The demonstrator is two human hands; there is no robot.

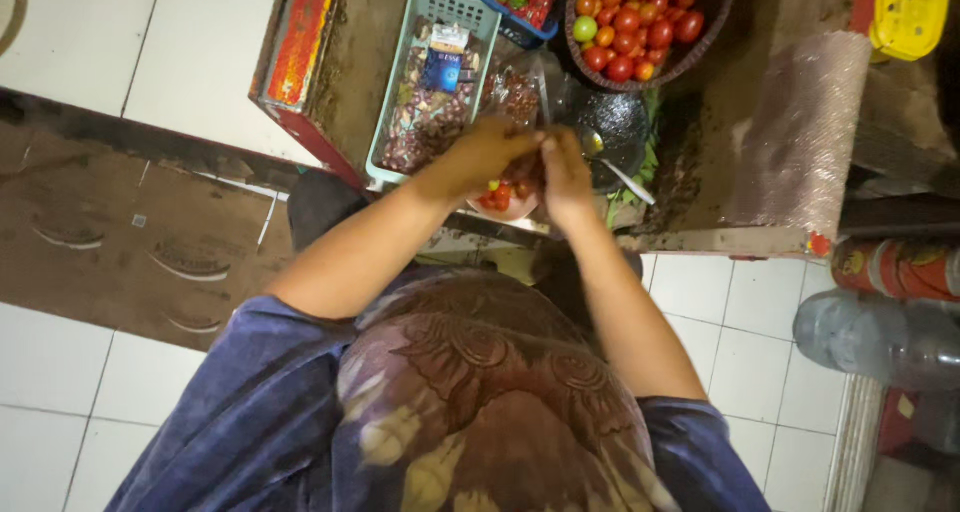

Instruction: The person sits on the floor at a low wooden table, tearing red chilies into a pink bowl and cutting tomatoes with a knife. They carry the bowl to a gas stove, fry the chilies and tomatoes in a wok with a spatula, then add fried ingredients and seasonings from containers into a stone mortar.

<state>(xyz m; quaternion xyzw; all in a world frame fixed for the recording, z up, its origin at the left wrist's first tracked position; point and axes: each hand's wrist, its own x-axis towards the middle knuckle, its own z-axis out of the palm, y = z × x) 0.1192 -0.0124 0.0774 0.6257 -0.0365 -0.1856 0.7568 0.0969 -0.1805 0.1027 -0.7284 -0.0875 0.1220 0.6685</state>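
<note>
Both forearms extend from the lower frame toward the centre top. The left hand and right hand meet, fingers curled and pinched together on a small item too hidden to identify. They are held directly above a small bowl of cut red pieces at the near table edge.

Open tiled floor lies left and lower right. Behind the hands: a green basket of shallots at upper centre-left, a dark stone mortar with a spoon just right, and a round basket of tomatoes at top.
</note>
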